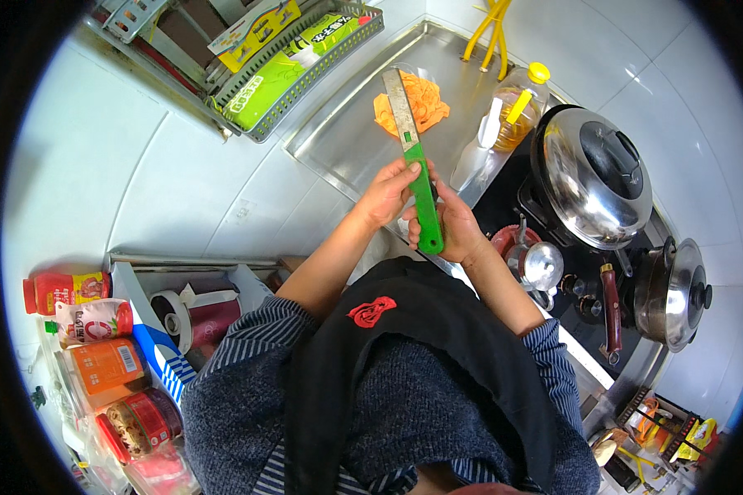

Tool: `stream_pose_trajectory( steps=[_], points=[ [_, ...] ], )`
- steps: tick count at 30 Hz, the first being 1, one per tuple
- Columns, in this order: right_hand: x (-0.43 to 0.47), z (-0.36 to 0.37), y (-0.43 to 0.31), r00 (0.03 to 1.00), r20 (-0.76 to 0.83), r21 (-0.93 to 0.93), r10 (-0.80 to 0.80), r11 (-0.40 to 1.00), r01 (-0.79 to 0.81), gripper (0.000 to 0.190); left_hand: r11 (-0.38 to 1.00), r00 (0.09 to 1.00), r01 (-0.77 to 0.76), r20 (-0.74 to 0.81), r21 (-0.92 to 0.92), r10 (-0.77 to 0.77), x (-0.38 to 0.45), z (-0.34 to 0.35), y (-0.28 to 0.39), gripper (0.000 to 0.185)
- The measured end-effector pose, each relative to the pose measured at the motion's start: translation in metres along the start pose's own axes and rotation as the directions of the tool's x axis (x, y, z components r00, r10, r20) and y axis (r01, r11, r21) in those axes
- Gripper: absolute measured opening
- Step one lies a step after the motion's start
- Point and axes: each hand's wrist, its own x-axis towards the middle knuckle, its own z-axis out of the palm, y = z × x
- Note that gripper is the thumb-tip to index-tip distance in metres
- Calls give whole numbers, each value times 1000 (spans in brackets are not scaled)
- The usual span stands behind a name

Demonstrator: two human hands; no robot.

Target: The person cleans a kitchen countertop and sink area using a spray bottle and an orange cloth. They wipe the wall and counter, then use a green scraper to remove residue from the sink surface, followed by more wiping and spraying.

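A tool with a flat metal blade and a green handle [426, 201] is held between both hands in front of me. My left hand [391, 189] pinches the handle near the blade, thumb on top. Lower down, my right hand [449, 221] wraps the handle from beneath, its end lying across the fingers; a small dark part shows beside the handle there. The worn, stained blade points away from me, over a crumpled orange cloth [430, 102] lying on the stainless steel counter [347, 133].
An oil bottle [517, 111] with a yellow cap stands right of the cloth. Beyond it, a lidded wok [594, 176], a small metal pot [535, 266] and a lidded pot [669, 294] are on the black stove. A grey basket [322, 74] sits at upper left; jars and packets stand lower left.
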Motion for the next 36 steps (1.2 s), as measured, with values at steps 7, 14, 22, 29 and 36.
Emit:
stream_pose_trajectory(
  steps=[7,14,22,29,36],
  points=[
    [-3,13,8,988,79,269,-130,957,104,48,998,998,15,-56,-63,-18,-3,5,2,30],
    [4,4,11,983,133,212,-124,973,94,50,995,998,66,-15,-76,-68,-3,-2,7,32],
    [13,3,6,996,28,207,-81,975,74,54,996,997,63,-28,-67,-65,7,-12,1,31],
    [17,3,3,998,-57,150,-28,988,36,51,993,994,101,-41,-63,-104,9,-19,-2,26],
    [18,8,2,992,-125,83,-1,997,11,54,988,987,141,-66,-69,-146,9,-25,-4,25]
  ],
)
